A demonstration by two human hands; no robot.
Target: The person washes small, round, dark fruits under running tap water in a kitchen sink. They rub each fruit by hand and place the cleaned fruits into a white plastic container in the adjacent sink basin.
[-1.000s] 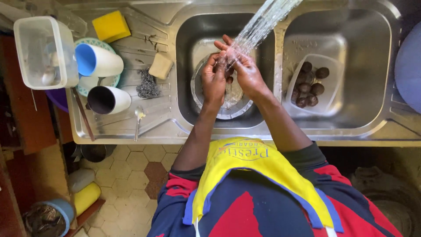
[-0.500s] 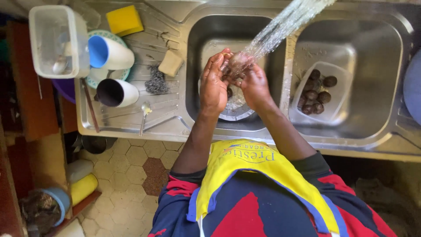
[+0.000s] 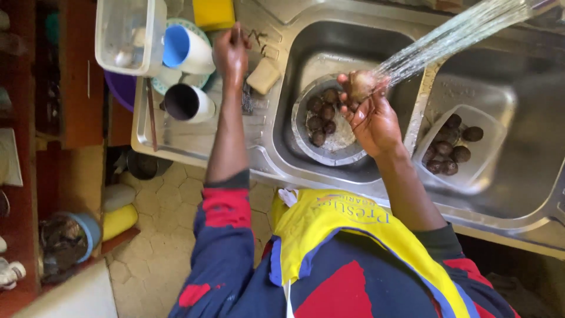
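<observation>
Water poured over the sink [image 3: 376, 171] while my right hand [image 3: 372, 118] gripped a wet, slippery round root [image 3: 359, 84]; my left hand [image 3: 231, 54] pressed the draining surface [image 3: 194, 138], fingers hidden.

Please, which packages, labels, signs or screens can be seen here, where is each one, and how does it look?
No signs or screens are in view.
Printed wording on the yellow apron: at the chest, a curved line of small blue and grey letters on the yellow cloth.
Clear plastic container: on the drainboard, top left; rectangular, see-through, no label visible.
Clear plastic tub: in the right sink basin; rounded rectangle, see-through, holding dark round pieces; no label visible.
</observation>
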